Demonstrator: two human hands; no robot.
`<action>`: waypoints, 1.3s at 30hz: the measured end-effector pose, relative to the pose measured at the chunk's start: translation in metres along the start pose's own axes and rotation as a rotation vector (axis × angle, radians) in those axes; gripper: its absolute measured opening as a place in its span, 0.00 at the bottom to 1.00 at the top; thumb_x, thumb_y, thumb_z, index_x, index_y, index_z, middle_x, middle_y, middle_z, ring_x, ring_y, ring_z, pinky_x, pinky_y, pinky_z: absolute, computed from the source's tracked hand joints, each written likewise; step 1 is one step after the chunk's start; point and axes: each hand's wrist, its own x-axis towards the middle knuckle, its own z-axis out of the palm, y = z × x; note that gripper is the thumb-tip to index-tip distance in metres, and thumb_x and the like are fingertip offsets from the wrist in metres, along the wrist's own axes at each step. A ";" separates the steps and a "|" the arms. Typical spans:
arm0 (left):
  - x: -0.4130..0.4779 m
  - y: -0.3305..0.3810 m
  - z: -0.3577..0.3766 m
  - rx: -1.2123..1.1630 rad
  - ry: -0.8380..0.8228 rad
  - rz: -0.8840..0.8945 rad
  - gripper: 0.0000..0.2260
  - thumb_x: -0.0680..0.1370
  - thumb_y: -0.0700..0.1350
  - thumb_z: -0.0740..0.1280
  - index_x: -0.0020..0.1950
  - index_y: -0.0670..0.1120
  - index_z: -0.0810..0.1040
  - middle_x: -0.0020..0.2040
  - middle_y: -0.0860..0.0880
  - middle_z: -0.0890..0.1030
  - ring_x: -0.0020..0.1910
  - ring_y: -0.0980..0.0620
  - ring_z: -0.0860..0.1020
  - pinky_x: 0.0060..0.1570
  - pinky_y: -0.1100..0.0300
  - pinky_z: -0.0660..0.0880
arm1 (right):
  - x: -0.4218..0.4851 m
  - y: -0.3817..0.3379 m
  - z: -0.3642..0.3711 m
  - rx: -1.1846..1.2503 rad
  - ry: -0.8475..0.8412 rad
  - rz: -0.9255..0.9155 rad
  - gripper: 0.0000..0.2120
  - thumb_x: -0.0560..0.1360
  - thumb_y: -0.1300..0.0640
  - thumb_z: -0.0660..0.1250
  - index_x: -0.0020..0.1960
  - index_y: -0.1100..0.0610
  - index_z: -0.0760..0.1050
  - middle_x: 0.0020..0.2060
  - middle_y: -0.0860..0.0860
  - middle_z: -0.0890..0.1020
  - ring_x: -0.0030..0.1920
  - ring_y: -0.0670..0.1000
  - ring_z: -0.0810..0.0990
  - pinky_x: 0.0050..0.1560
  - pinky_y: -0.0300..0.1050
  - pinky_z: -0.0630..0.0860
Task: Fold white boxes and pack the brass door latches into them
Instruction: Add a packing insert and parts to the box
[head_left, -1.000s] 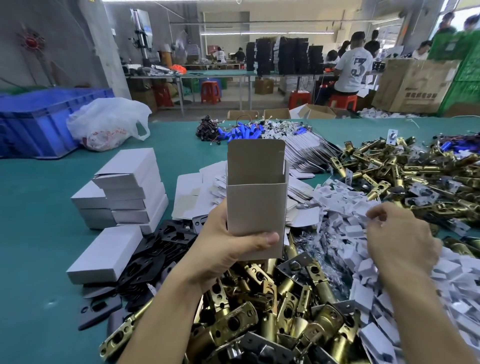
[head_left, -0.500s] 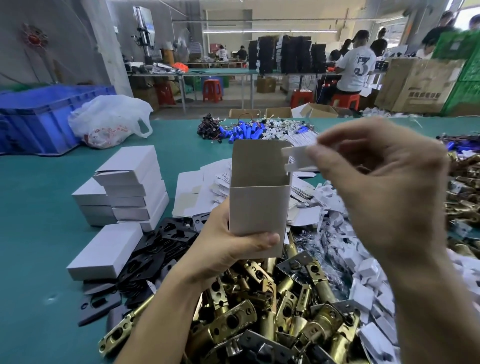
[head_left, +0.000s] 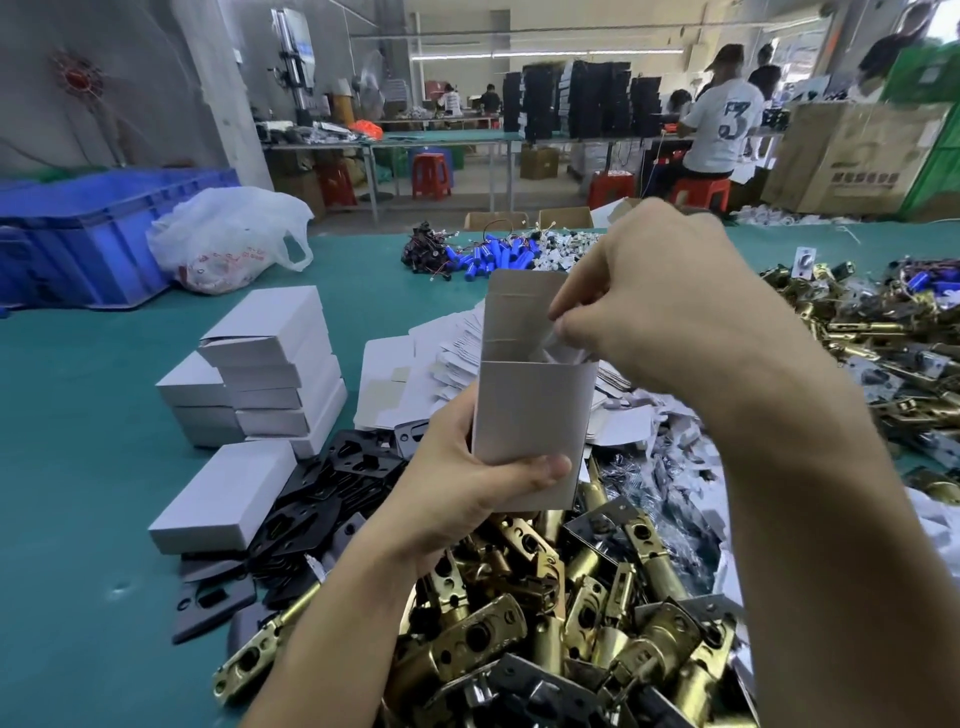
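Hands at work: left hand (head_left: 457, 483) grips an upright white box (head_left: 535, 415), right hand (head_left: 675, 312) pinches a small white piece (head_left: 565, 355) at its open top.
Held up in the air, the box is over a heap of brass door latches (head_left: 571, 623) on the near table (head_left: 78, 467); closed white boxes (head_left: 270, 374) stand stacked to the left, beside black plates (head_left: 322, 499).
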 end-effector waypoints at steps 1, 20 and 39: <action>0.000 0.000 0.000 0.006 0.005 0.006 0.20 0.65 0.40 0.79 0.54 0.54 0.82 0.48 0.49 0.86 0.48 0.51 0.84 0.49 0.50 0.84 | 0.001 -0.002 -0.001 -0.009 -0.013 0.012 0.08 0.74 0.62 0.69 0.52 0.56 0.80 0.52 0.54 0.78 0.49 0.57 0.76 0.46 0.50 0.79; 0.001 0.001 -0.001 -0.010 0.072 0.049 0.20 0.64 0.44 0.81 0.55 0.50 0.83 0.48 0.46 0.85 0.46 0.50 0.84 0.42 0.60 0.80 | 0.000 0.008 0.023 0.075 0.149 -0.144 0.06 0.76 0.55 0.67 0.52 0.53 0.78 0.45 0.49 0.78 0.55 0.52 0.71 0.46 0.43 0.63; 0.001 0.000 0.000 -0.048 0.134 0.069 0.22 0.66 0.41 0.79 0.59 0.46 0.80 0.49 0.47 0.86 0.47 0.50 0.85 0.42 0.60 0.81 | 0.002 0.004 0.043 -0.081 0.167 -0.223 0.11 0.77 0.63 0.61 0.57 0.58 0.78 0.55 0.56 0.77 0.57 0.56 0.67 0.56 0.51 0.66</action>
